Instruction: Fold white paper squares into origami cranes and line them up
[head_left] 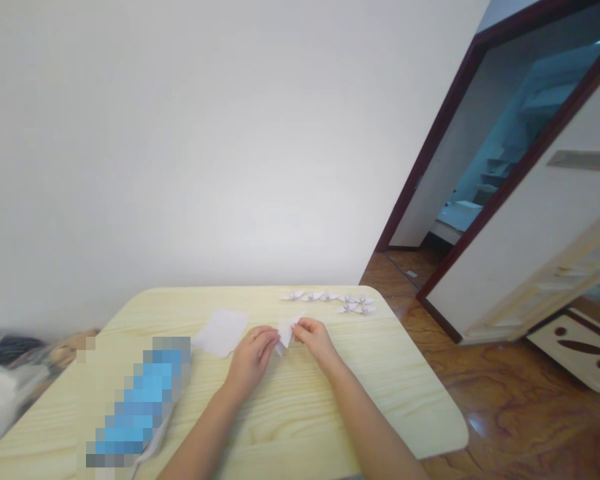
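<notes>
On the pale yellow wood-grain bench (293, 417), at the lower centre of the frame, our left hand (253, 357) and right hand (318, 341) each have a pinching grip on a partly folded white paper piece (286, 331), which we judge midway through its folding. Left of it lies flat white paper (223, 331), not yet folded. Farther off, right of centre, small pointed white folded-paper pieces (329, 298) lie in two rows, apparently finished.

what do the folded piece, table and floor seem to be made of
Folded piece: probably paper, matte white, thin with sharp edges. Table: pale wood or wood-look laminate, smooth, with streaky grain. Floor: wood or imitation, glossy, dark grain, bright reflection.
</notes>
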Tool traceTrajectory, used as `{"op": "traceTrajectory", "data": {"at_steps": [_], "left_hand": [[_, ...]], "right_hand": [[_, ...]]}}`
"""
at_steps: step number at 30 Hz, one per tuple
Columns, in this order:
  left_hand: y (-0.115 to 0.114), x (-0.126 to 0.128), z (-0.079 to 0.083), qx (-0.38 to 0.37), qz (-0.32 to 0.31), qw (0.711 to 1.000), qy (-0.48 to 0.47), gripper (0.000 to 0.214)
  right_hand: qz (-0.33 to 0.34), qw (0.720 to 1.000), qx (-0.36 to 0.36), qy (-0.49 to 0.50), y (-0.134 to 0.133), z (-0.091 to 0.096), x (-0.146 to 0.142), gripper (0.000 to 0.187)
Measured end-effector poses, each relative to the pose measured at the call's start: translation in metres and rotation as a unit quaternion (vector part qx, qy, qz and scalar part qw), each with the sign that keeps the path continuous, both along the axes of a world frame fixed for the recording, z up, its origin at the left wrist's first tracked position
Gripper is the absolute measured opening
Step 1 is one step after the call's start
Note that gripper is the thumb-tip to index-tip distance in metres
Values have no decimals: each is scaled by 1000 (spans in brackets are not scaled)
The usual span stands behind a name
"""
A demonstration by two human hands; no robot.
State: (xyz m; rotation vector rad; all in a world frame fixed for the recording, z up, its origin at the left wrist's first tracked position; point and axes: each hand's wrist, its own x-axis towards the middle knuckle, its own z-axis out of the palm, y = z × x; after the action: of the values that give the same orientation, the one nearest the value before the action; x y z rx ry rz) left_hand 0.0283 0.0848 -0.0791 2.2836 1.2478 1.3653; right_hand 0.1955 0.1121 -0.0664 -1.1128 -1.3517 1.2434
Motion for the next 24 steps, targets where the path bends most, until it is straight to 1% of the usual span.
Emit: {"op": "traceTrajectory", "data": {"at_steps": [2,4,6,8,14,21,24], "left_hand": [[-1,1,3,-25,3,1000,-6,16],[-1,2,5,-41,24,999,-23,18],[-1,2,5,-41,55,997,-40,18],[-1,2,5,-36,71,995,-53,18],[-2,4,6,-47,64,990,-118,21],[-5,3,8,-29,92,989,-110,20],[-5,2,8,-31,91,990,-102,20]], "right_hand": [[-14,999,35,-4,0,-3,-1,23],[-16,998,65,-21,-2,-6,-3,21],[-6,995,86,-44,-5,-7,-6,19],[4,992,105,-67,-9,-4,-10,17],[14,976,171,-133,-18,6,-15,12],[40,975,181,-125,-21,9,-16,15],[49,974,176,-133,-22,10,-17,16]]}}
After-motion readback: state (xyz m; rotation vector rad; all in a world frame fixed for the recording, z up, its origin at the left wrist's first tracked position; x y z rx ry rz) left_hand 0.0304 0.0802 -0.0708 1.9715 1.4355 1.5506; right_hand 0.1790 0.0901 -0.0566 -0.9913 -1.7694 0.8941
